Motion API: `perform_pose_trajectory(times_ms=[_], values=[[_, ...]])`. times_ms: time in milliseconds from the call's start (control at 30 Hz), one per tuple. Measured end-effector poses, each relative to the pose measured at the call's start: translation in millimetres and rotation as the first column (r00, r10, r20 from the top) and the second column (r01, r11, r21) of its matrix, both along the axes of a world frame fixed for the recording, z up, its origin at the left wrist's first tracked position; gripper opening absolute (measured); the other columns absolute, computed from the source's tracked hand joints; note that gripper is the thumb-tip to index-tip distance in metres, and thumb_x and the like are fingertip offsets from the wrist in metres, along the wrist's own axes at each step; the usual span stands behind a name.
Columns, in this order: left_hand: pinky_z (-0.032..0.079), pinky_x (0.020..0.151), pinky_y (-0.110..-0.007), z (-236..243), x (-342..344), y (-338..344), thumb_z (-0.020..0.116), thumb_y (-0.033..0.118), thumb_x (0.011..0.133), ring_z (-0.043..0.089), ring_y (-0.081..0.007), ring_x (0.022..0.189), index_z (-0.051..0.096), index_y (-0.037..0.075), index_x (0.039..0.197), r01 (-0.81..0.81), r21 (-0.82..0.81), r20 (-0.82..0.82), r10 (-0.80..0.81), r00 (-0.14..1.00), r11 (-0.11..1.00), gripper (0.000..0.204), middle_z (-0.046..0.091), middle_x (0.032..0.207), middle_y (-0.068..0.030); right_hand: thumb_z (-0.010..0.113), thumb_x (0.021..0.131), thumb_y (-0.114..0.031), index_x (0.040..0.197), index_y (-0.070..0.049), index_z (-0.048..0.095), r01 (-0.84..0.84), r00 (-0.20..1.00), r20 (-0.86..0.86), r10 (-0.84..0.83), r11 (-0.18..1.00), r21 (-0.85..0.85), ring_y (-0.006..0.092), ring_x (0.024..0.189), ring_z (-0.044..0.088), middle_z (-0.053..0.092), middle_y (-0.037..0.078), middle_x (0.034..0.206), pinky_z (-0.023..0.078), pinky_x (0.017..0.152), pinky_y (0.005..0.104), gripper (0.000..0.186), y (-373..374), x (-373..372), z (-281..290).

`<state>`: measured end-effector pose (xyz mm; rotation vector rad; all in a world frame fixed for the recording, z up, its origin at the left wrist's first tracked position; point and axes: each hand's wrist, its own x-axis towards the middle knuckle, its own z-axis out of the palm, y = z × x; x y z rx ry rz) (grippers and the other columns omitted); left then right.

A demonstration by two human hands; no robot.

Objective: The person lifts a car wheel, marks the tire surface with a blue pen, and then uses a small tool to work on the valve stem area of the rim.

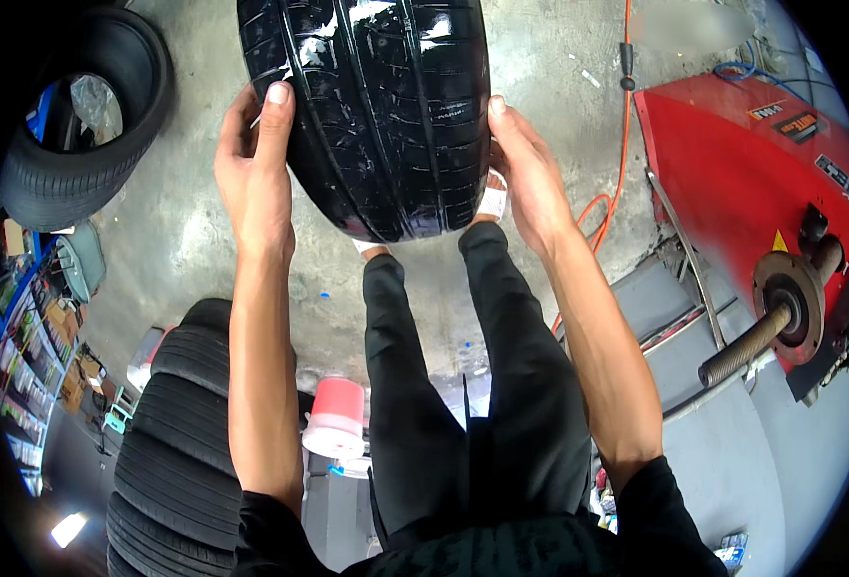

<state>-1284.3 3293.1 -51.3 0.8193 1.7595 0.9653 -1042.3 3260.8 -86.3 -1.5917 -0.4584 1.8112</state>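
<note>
A glossy black tyre (367, 115) stands between my two hands, its tread facing me and shining as if wet. My left hand (256, 159) grips its left edge, thumb laid on the tread and fingers curled behind the sidewall. On the opposite edge my right hand (525, 163) presses with the thumb on the shoulder, its fingers partly hidden behind the tyre. The tyre's far top runs out of the picture. Below it show my feet, partly covered by the tyre.
Another tyre (88, 178) lies at the far left; a stack of tyres (174, 442) stands near my left arm. A pink and white bucket (336, 413) is beside my legs. At right is a red machine (732, 173) with a threaded shaft (747, 351). An orange cable (626, 144) crosses the floor.
</note>
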Motion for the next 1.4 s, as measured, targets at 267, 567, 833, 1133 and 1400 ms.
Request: perform_pose_trajectory(times_ms=[267,567,833,1133,1400], values=[[0.041,0.104,-0.028,-9,5,18,0.066,0.046,0.104,0.058,-0.0127,0.113,0.060,-0.005,0.136,-0.130,0.040,0.076,0.127,0.989,0.991,0.060,0.067,0.122,-0.0063,0.062,0.103,-0.055,0.138,0.001,0.063,-0.024,0.999,0.026,0.023,0.999,0.027,0.0188,0.129,0.054,0.067,0.009,0.129,0.034,0.115,0.0356,0.066,20,-5,4],[0.043,0.101,-0.028,-10,0,33,0.066,0.047,0.103,0.060,-0.0101,0.104,0.067,-0.002,0.124,-0.134,0.045,0.095,0.129,0.987,0.990,0.053,0.069,0.113,-0.0041,0.058,0.095,-0.073,0.147,-0.011,0.059,-0.130,0.984,0.123,0.131,0.991,-0.015,0.0238,0.137,0.051,0.065,0.008,0.138,0.032,0.108,0.0511,0.081,31,-1,-5],[0.048,0.100,-0.030,-4,-9,62,0.085,0.048,0.087,0.065,-0.0193,0.108,0.056,-0.015,0.137,-0.106,0.035,0.092,0.103,0.990,0.994,0.085,0.068,0.116,-0.0155,0.056,0.094,-0.077,0.148,-0.014,0.057,-0.130,0.976,0.171,0.136,0.991,-0.043,0.0258,0.131,0.054,0.063,0.009,0.140,0.040,0.097,0.0517,0.083,60,-8,7],[0.052,0.098,-0.031,18,-15,71,0.085,0.043,0.089,0.067,-0.0207,0.109,0.055,-0.015,0.139,-0.116,-0.004,0.100,0.116,0.988,0.993,0.082,0.070,0.120,-0.0207,0.054,0.095,-0.073,0.155,-0.014,0.049,-0.204,0.962,0.171,0.214,0.976,-0.071,0.0353,0.143,0.045,0.053,0.016,0.152,0.041,0.102,0.0551,0.085,61,-10,21],[0.055,0.094,-0.037,26,-12,68,0.084,0.046,0.087,0.067,-0.0255,0.113,0.056,-0.010,0.141,0.002,-0.036,-0.007,-0.003,1.000,0.999,0.082,0.069,0.124,-0.0225,0.062,0.099,-0.057,0.160,-0.017,0.043,-0.141,0.976,0.169,0.139,0.990,0.000,0.0285,0.148,0.043,0.049,0.014,0.159,0.041,0.105,0.0523,0.076,51,-9,47]])
